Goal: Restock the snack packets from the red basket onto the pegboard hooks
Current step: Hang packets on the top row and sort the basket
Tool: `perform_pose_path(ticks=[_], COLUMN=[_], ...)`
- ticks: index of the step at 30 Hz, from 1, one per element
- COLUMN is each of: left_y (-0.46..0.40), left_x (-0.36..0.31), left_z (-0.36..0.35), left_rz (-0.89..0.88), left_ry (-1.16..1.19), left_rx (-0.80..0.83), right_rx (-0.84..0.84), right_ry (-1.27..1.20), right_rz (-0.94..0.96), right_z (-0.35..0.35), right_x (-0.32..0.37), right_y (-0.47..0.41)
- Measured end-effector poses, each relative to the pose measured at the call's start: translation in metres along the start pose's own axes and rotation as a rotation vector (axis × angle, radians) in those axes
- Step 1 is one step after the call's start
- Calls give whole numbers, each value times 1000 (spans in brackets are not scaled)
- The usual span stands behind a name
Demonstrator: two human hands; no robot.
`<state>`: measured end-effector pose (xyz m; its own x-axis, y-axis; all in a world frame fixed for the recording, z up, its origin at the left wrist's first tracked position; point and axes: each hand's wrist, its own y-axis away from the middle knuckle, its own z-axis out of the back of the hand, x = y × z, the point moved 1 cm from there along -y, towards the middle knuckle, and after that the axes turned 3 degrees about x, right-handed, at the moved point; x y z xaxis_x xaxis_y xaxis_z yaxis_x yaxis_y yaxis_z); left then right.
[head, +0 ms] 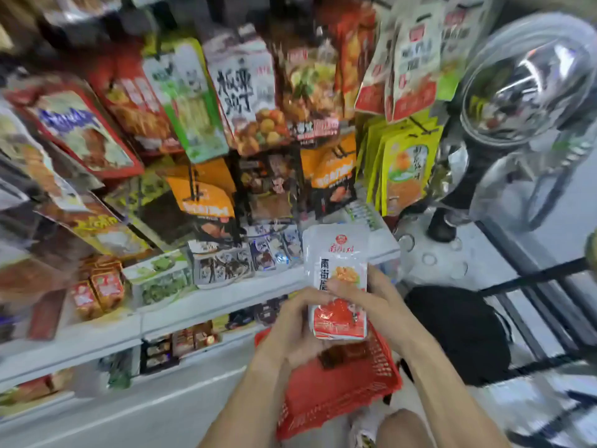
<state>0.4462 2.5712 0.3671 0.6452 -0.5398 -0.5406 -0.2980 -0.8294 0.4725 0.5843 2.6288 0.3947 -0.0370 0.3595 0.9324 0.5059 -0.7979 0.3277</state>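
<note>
Both hands hold a stack of white-and-red snack packets (336, 270) upright in front of me, above the red basket (336, 392). My left hand (297, 328) grips the stack's lower left side. My right hand (371, 295) grips its right side, thumb across the front. Dark packets lie in the basket's far end under my hands. Hanging packets fill the pegboard hooks above: matching white-and-red packets (410, 69) at upper right, yellow packets (403, 169) below them, orange packets (332, 166) in the middle.
White shelves (226, 302) with small snack boxes run below the pegboard, on the left. A black bag (458, 334) sits on the floor at right. Black metal rails (533, 276) and a person's dark legs (452, 205) stand at far right. My knee shows at the bottom.
</note>
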Motion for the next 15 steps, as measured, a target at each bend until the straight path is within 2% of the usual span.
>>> perform_pose_path(ticks=[4,6,9,12,15], left_y=[71,101,135,162,173], left_x=[-102,-156,-228,-287,-328], left_z=[-127,-186,-264,-330,-371], left_rz=[-43,-110,-244,-392,-532], left_ry=[-201,-248,-329,-382,-348], left_rx=[-3,-13,12,59,17], right_rx=[-71,-39,62,109,39], right_ry=[247,324,294,285,260], right_rz=[177,235,353,520,661], right_z=[-4,-6,-17,-25,-29], right_x=[173,259,374,463,518], right_y=[39,54,80,99,104])
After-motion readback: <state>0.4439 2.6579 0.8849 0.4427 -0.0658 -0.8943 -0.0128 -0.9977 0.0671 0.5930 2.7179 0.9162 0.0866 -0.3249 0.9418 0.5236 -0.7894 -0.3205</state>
